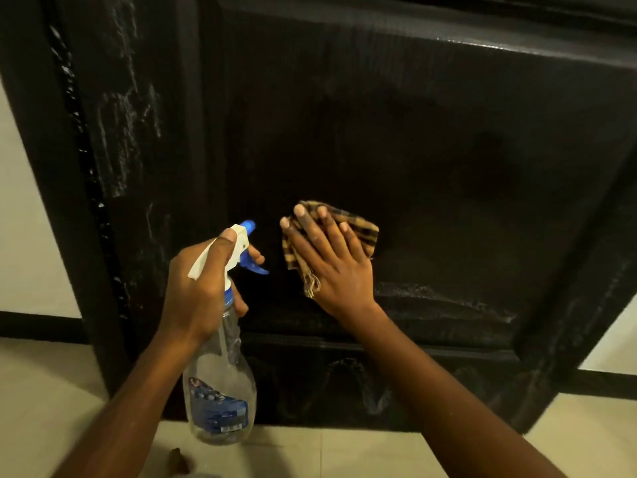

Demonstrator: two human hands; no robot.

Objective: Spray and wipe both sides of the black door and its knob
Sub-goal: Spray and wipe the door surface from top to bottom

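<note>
The black door (431, 139) fills most of the view, with a recessed panel and pale wet streaks on its left stile and along the panel's lower edge. My right hand (331, 260) lies flat with straight fingers, pressing a yellow and black checked cloth (363, 232) against the lower part of the panel. My left hand (200, 288) grips the neck of a clear spray bottle (220, 391) that has a white head and blue nozzle pointing at the door, one finger on the blue trigger. No knob is in view.
Pale floor tiles (344, 453) run below the door. A light wall with a black skirting (38, 322) shows at the left and again at the lower right. A small brown object (179, 460) lies on the floor near the bottom edge.
</note>
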